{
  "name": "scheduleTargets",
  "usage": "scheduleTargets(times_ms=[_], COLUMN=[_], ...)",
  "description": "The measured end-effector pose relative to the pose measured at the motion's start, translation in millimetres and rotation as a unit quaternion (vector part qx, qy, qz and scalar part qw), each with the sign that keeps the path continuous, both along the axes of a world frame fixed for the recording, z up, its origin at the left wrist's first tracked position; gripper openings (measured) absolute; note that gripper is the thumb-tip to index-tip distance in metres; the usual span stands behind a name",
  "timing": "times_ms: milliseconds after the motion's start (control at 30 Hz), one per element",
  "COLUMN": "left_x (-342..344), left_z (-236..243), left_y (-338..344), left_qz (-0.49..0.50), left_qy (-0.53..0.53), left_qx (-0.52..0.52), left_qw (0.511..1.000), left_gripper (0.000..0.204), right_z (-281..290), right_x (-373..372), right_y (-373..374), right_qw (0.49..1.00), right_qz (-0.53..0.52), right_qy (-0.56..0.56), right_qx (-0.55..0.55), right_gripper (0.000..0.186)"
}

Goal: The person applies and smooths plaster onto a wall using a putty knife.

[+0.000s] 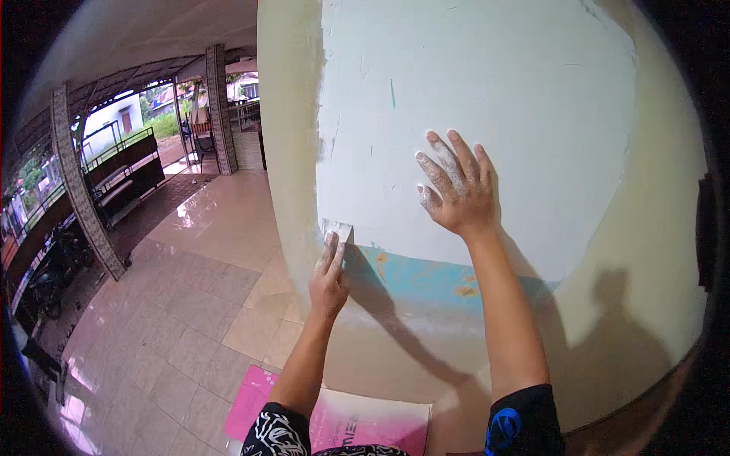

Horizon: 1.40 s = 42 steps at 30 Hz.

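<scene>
My left hand grips a putty knife, its flat metal blade lying against the wall at the lower left corner of a large white putty patch. Two of its fingers stretch along the blade. My right hand rests spread on the white patch, with white residue on its fingers and nothing in it. Small scratches and a short green mark show in the white coat. Below it runs a strip of turquoise paint with brownish spots.
Cream-painted wall surrounds the patch. A pink and white cardboard sheet lies on the floor at the wall's foot. Glossy tiles stretch left toward pillars and a dark railing. My shadow falls on the wall at right.
</scene>
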<state>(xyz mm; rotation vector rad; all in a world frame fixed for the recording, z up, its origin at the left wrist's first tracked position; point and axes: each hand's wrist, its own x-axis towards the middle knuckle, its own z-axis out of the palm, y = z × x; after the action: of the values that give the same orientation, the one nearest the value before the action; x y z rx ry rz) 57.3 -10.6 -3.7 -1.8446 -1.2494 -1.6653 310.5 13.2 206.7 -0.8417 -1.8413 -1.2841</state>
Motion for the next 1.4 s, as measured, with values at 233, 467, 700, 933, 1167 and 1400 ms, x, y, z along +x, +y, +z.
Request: scheduleTargets(times_ms=[233, 467, 700, 933, 1167, 1400], left_x=[-5, -1, 8, 0, 6, 1], left_z=[42, -5, 62, 6, 61, 22], left_y=[20, 4, -3, -11, -11, -6], left_qz=[-0.051, 0.015, -0.003, 0.003, 0.005, 0.018], left_qy=[-0.031, -0.006, 0.000, 0.004, -0.005, -0.025], left_qx=[0.091, 0.042, -0.023, -0.069, -0.086, -0.015], left_qw=[0.994, 0.999, 1.000, 0.998, 0.996, 0.999], left_gripper=[0.021, 0.059, 0.071, 0.067, 0.062, 0.071], right_z=[-3, 0, -4, 4, 9, 10], right_x=[-1, -3, 5, 8, 33, 30], right_y=[5, 5, 5, 5, 0, -3], right_qw=[1.000, 1.000, 1.000, 0.996, 0.999, 0.999], right_qz=[0.009, 0.023, 0.013, 0.011, -0.039, -0.046], right_qy=[0.004, 0.015, 0.018, -0.011, -0.018, -0.008], right_qx=[0.011, 0.010, -0.010, -0.090, -0.032, -0.026], right_gripper=[0.040, 0.039, 0.042, 0.051, 0.054, 0.051])
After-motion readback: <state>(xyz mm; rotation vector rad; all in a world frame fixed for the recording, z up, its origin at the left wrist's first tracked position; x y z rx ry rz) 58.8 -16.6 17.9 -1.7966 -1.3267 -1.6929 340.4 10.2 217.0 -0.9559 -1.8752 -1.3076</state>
